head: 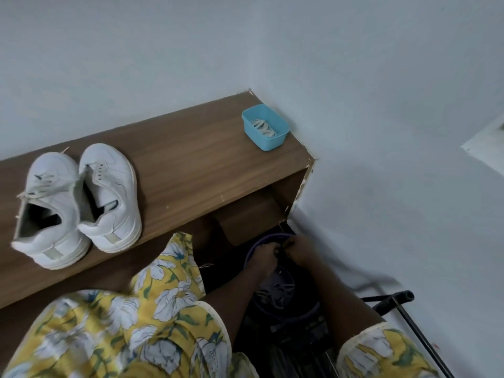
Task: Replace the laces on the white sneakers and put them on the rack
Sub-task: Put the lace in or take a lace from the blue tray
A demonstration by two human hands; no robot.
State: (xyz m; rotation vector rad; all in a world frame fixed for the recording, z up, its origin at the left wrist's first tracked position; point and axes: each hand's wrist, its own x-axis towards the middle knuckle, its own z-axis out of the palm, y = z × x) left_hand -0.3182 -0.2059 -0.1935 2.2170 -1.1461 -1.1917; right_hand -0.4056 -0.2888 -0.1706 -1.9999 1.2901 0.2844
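The sneakers (109, 192) stand together on the bench (204, 165); a blue box (272, 143) holds laces (263, 126). The left hand (263, 257) and right hand (300, 249) meet over a purple bowl (289, 315), fingers curled; grasping what, I cannot tell.

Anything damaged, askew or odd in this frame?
The wooden shelf has chipped, peeling edging at its right end by the wall. The right white sneaker shows empty eyelets, while the left white sneaker is laced, its ends loose.
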